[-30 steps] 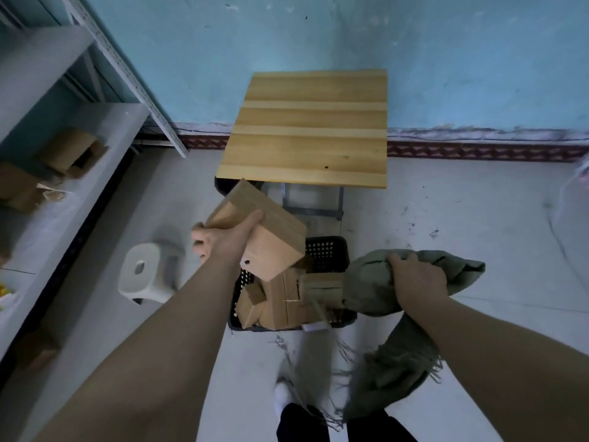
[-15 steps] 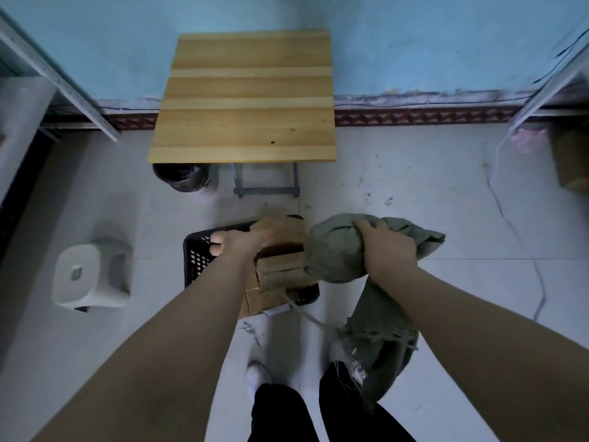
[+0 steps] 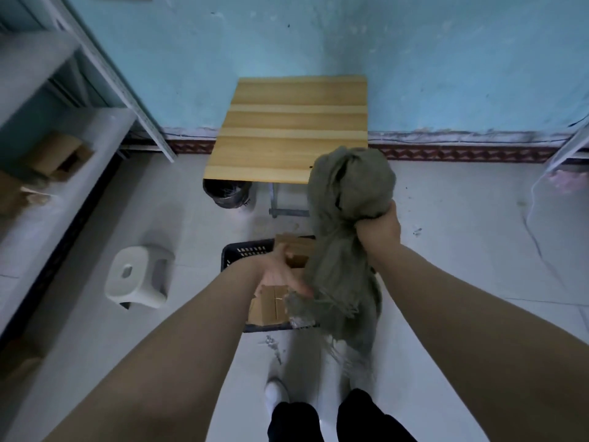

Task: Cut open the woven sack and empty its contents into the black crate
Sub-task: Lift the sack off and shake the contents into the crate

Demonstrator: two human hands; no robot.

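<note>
Sack (image 3: 344, 218) bunched in right hand (image 3: 379, 231) above crate (image 3: 236, 256)

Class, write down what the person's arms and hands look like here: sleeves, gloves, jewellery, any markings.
The left arm and right arm are bare as far up as the frame shows, with no sleeves. The left hand and right hand wear no gloves. No watch, bracelet, ring or marking shows, though blur could hide something small.

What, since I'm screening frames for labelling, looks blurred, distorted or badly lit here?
Head view: motion blur smears the left hand and the woven sack at its frayed edge; wide-angle distortion slants the shelf post; light is soft and dim, no glare, a faint shadow beside the white stool.
</note>
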